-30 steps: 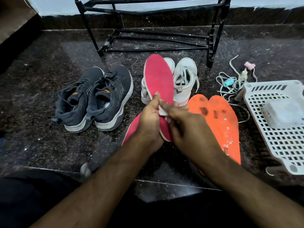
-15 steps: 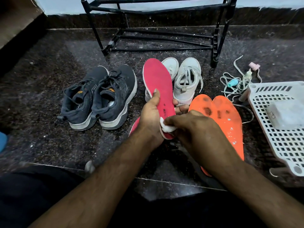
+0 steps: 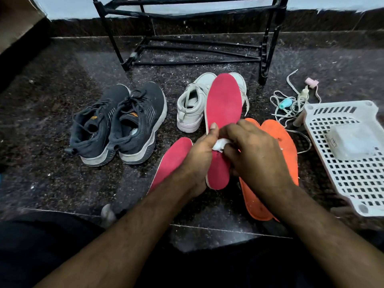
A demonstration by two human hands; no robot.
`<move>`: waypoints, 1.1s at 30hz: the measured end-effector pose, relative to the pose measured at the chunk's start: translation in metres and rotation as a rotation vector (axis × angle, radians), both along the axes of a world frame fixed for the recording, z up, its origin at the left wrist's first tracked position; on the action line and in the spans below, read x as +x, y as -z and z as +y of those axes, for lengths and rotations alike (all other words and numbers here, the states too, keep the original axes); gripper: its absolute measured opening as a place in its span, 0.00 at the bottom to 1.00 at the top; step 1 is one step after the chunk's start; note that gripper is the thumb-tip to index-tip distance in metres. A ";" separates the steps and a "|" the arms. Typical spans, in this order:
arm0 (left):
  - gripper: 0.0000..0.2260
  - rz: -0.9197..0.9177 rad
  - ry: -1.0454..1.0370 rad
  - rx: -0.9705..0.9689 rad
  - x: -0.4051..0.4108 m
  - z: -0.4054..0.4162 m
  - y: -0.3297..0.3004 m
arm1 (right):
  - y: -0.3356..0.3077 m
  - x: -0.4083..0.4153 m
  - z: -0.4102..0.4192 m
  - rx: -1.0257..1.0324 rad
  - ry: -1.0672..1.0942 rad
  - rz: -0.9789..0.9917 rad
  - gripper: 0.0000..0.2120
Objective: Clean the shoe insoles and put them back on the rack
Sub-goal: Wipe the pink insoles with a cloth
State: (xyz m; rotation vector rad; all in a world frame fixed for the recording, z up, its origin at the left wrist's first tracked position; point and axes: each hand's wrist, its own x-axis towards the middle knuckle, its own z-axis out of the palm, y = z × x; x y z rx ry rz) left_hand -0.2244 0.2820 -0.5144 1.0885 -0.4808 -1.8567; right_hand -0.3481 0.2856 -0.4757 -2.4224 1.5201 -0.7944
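Firmly, 2 hands (image 3: 226, 150) rub white wipe (image 3: 220, 144) across matte pink insole (image 3: 223, 104).

The left hand (image 3: 199, 156) grips a long pink foam insole (image 3: 223, 113) by its edge, tilted up off the dark speckled stone floor (image 3: 52, 121). The right hand (image 3: 255, 150) presses a small white wad (image 3: 220, 144) against that insole. Beside it lie a second pink insole (image 3: 172, 161), two orange insoles (image 3: 288, 146) and grey sneakers (image 3: 118, 121).
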 end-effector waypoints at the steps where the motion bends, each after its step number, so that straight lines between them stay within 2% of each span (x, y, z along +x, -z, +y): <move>1: 0.23 0.002 -0.013 -0.003 0.002 -0.001 -0.001 | 0.000 0.003 0.001 0.000 0.017 -0.012 0.09; 4: 0.26 -0.031 -0.080 0.033 0.009 -0.004 -0.006 | 0.000 0.013 0.010 0.029 -0.066 -0.034 0.11; 6: 0.27 -0.016 -0.101 0.084 0.015 -0.007 -0.008 | 0.004 0.019 0.018 0.049 -0.154 0.002 0.15; 8: 0.28 -0.009 -0.086 0.125 0.019 -0.011 -0.006 | 0.007 0.024 0.022 0.072 -0.196 0.046 0.15; 10: 0.29 -0.029 -0.086 0.117 0.018 -0.011 -0.009 | 0.007 0.023 0.021 0.098 -0.208 0.035 0.13; 14: 0.30 -0.094 -0.096 0.040 0.024 -0.014 -0.011 | 0.003 0.017 0.023 0.233 -0.298 -0.050 0.02; 17: 0.29 -0.150 -0.150 -0.008 0.029 -0.018 -0.011 | 0.001 0.017 0.032 0.283 -0.363 -0.052 0.04; 19: 0.29 -0.183 -0.165 -0.022 0.026 -0.018 -0.014 | -0.003 0.016 0.032 0.274 -0.356 -0.065 0.09; 21: 0.29 -0.166 -0.176 -0.010 0.023 -0.017 -0.015 | -0.011 0.012 0.030 0.286 -0.314 -0.120 0.09; 24: 0.28 -0.085 -0.243 -0.011 0.022 -0.021 -0.008 | -0.024 -0.001 0.020 0.315 -0.219 -0.364 0.07; 26: 0.34 -0.032 -0.214 -0.011 0.018 -0.017 -0.007 | -0.023 -0.006 0.012 0.246 -0.128 -0.448 0.08; 28: 0.35 -0.074 -0.190 -0.027 0.009 -0.010 -0.008 | -0.014 -0.005 0.007 0.136 -0.087 -0.317 0.06; 31: 0.21 -0.250 -0.240 -0.077 0.002 -0.003 -0.007 | 0.002 0.005 0.006 0.104 -0.109 -0.129 0.06; 33: 0.19 -0.285 -0.257 -0.097 0.006 -0.004 -0.007 | 0.006 0.014 0.013 0.159 -0.140 -0.113 0.05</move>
